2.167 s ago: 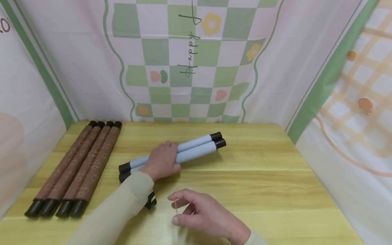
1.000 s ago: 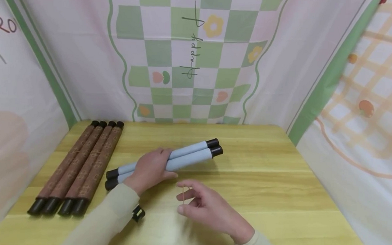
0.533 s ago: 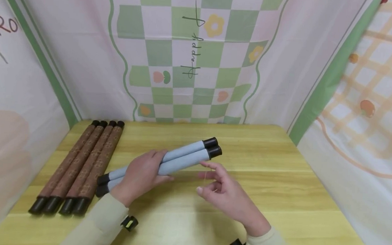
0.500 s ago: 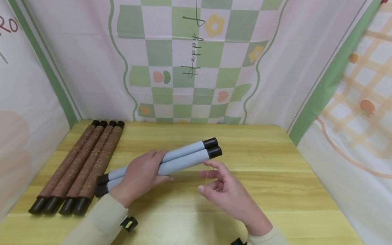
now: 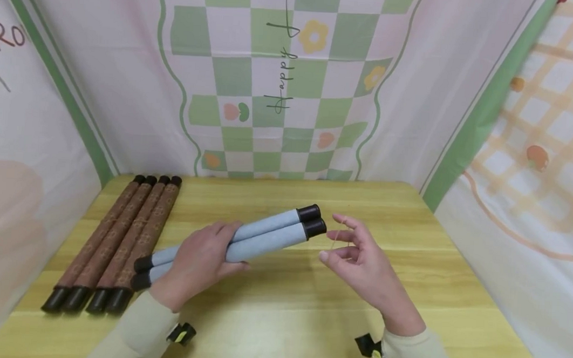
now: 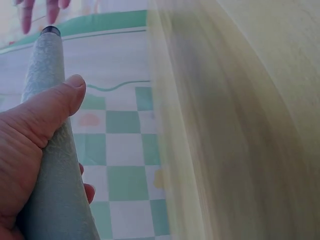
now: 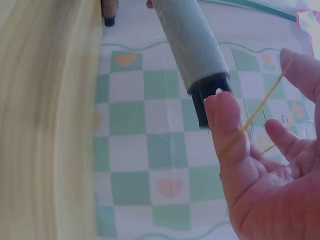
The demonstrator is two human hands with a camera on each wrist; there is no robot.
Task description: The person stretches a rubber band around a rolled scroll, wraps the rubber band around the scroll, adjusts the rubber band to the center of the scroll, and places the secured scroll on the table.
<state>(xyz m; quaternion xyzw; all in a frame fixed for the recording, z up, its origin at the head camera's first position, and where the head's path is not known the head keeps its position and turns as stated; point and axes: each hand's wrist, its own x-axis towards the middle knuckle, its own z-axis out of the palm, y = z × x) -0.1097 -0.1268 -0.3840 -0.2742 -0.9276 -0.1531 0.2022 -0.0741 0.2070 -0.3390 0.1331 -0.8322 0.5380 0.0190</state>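
My left hand [image 5: 196, 263] grips two light blue scrolls [image 5: 268, 240] with black end caps, side by side, tilted up to the right above the table. In the left wrist view the thumb lies along one blue scroll [image 6: 55, 165]. Just right of the capped ends, my right hand [image 5: 366, 269] is held with thumb and fingers spread apart. A thin yellow rubber band [image 7: 256, 107] is looped over them and stretched between thumb and fingers. In the right wrist view a black end cap [image 7: 202, 102] shows just behind a fingertip.
Several brown patterned scrolls [image 5: 118, 235] with black ends lie in a row at the table's left. The wooden table [image 5: 409, 250] is walled in by a checked green-and-white cloth [image 5: 261, 113] behind and cloths on both sides.
My left hand has brought the blue scrolls left and towards me. My right hand, with the rubber band stretched on it, has moved right and farther away, from below the scrolls to beside their capped ends.
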